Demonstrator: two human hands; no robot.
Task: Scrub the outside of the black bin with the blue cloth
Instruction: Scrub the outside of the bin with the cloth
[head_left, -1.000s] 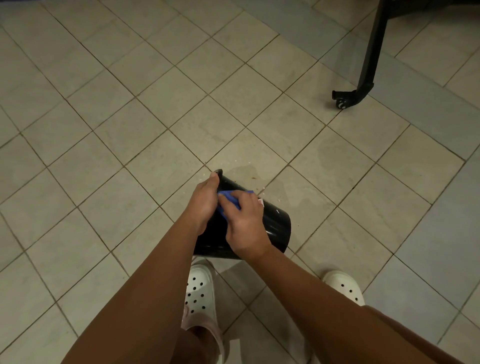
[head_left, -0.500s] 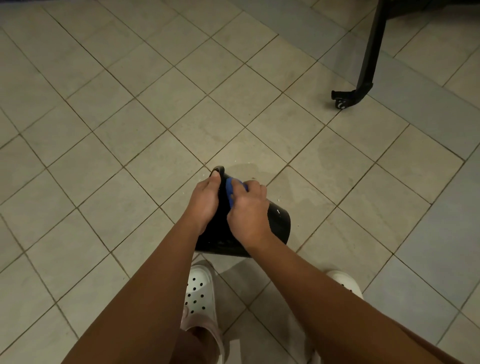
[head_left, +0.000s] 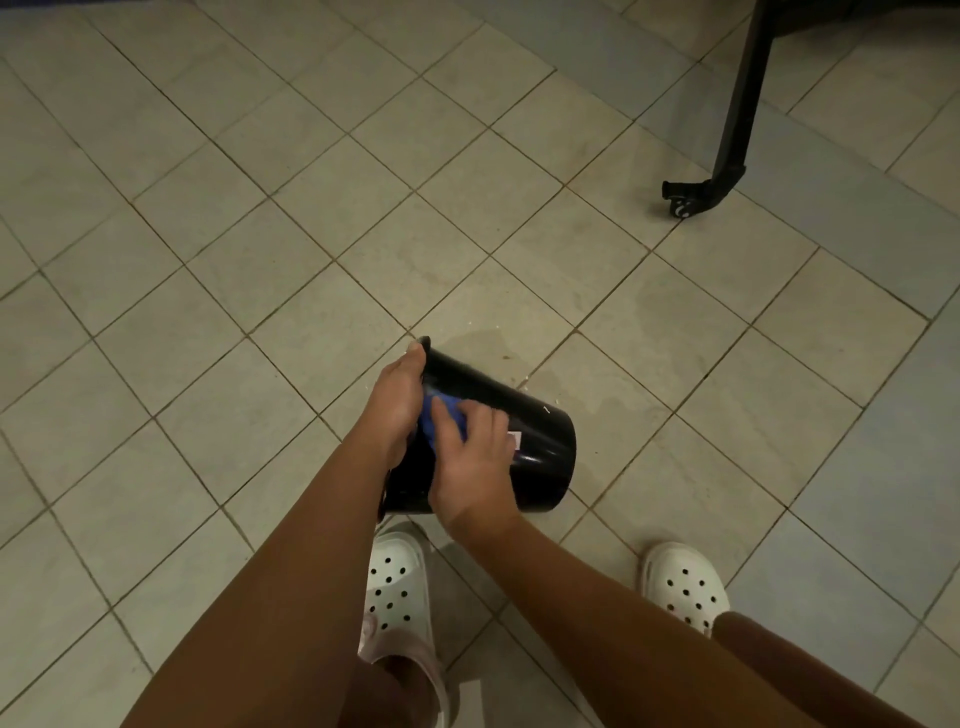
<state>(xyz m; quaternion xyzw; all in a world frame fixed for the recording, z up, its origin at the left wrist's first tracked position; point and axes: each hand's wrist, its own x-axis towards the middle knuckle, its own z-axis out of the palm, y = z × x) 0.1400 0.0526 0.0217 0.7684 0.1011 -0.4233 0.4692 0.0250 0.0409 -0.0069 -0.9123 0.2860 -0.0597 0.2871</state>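
Head view: black bin (head_left: 524, 441) lies tipped, long axis left-right; left hand (head_left: 395, 410) grips its rim, right hand (head_left: 475, 462) presses blue cloth (head_left: 434, 421) flat; bare tile floor (head_left: 260, 260) all around.

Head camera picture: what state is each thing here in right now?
Black bin: tipped on its side, held above the floor.
Blue cloth: bunched, pressed against the bin's outside.
Left hand: gripping the bin's rim end.
Right hand: pressing the cloth on the bin.
Floor tiles: wet patches and specks near the bin.
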